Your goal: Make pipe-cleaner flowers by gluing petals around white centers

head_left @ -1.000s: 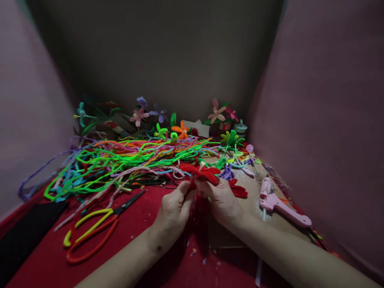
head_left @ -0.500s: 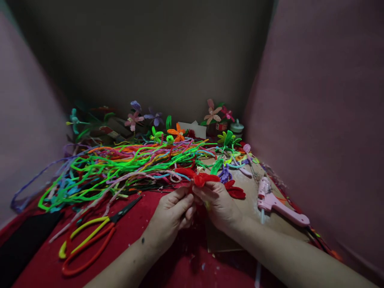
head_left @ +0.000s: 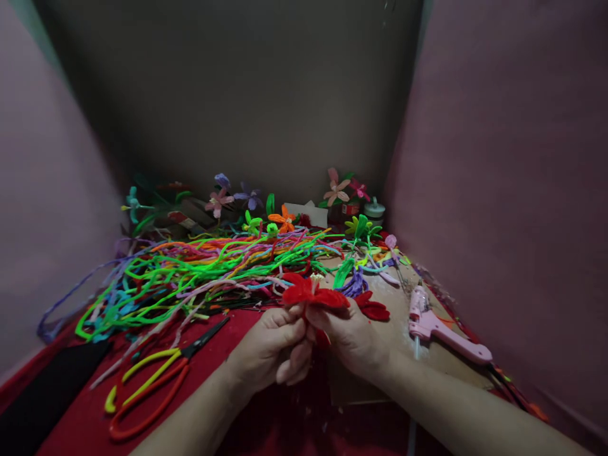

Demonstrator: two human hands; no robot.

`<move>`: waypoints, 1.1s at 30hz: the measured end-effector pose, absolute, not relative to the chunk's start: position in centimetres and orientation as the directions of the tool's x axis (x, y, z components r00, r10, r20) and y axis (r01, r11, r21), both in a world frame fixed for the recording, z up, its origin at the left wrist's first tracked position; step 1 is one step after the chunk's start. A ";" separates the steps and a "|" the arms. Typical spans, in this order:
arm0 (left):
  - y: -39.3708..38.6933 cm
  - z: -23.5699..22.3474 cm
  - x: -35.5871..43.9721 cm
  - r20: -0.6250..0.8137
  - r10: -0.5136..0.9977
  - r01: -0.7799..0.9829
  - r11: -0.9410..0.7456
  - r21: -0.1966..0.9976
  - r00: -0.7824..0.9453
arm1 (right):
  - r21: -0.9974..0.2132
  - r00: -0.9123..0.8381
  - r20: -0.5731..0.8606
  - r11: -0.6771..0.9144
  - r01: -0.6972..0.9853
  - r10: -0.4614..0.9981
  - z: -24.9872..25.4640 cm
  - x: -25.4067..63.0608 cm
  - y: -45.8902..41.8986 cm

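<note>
A red pipe-cleaner flower (head_left: pixel 308 294) with pale stamens at its centre is held up in front of me. My right hand (head_left: pixel 354 335) pinches it from below, thumb against the base of the petals. My left hand (head_left: pixel 280 345) has its thumb and forefinger closed at the underside of the same flower, where the exact contact is partly hidden by the fingers. Just beyond my right hand, red petals (head_left: pixel 374 308) lie on a cardboard sheet (head_left: pixel 387 294).
Scissors (head_left: pixel 154 380) with yellow and orange handles lie at left near a black strip (head_left: pixel 57 392). A heap of coloured pipe cleaners (head_left: pixel 209 266) spreads behind. A pink glue gun (head_left: pixel 441 329) rests at right. Finished flowers (head_left: pixel 337 190) and a lidded jar (head_left: pixel 374 212) stand along the wall.
The red flower has turned so its face and stamens show more clearly. My left fingers have shifted at its base, with the lower ones curling loosely. The camera view has moved slightly.
</note>
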State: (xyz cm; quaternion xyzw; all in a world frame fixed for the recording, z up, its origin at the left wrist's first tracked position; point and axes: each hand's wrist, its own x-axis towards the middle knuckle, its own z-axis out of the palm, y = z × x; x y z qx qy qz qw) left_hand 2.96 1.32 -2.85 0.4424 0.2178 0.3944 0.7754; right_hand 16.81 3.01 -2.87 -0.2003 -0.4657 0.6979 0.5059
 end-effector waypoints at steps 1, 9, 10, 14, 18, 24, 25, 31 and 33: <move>1.4 -2.2 2.8 -0.006 0.835 -0.335 0.227 0.914 0.550 | -0.874 -0.413 0.198 -0.031 -0.485 0.889 -2.7 16.9 3.0; 1.7 2.7 -0.6 0.079 0.977 0.069 -0.095 0.993 0.197 | -0.885 -0.198 0.461 0.431 -0.178 0.865 -2.5 17.7 3.0; 1.4 3.0 -0.9 0.092 0.978 0.002 -0.094 0.996 0.185 | -0.862 -0.193 0.506 0.486 -0.140 0.841 -2.7 17.7 3.0; -0.3 3.8 -0.5 0.102 0.956 -0.015 -0.102 0.995 0.276 | -0.752 -0.184 0.650 0.659 -0.018 0.737 -3.3 17.8 2.7; -0.9 3.6 0.5 -0.042 0.935 -0.107 0.085 0.991 0.353 | -0.723 -0.190 0.679 0.691 -0.007 0.709 -3.3 17.7 2.3; 0.7 1.6 0.4 0.034 0.901 -0.258 0.088 0.962 0.433 | -0.723 -0.170 0.685 0.689 -0.041 0.709 -3.1 17.8 2.0; 0.9 1.4 0.3 0.032 0.909 -0.274 0.092 0.957 0.415 | -0.722 -0.167 0.685 0.691 -0.030 0.709 -3.0 17.8 2.1; 0.6 0.3 0.2 0.026 0.798 -0.320 0.211 0.924 0.602 | -0.689 -0.161 0.705 0.721 0.073 0.690 -2.0 18.2 2.4; 0.1 0.1 0.8 -0.057 0.740 -0.184 0.240 0.953 0.670 | -0.632 -0.174 0.744 0.764 0.131 0.646 -1.8 18.4 2.6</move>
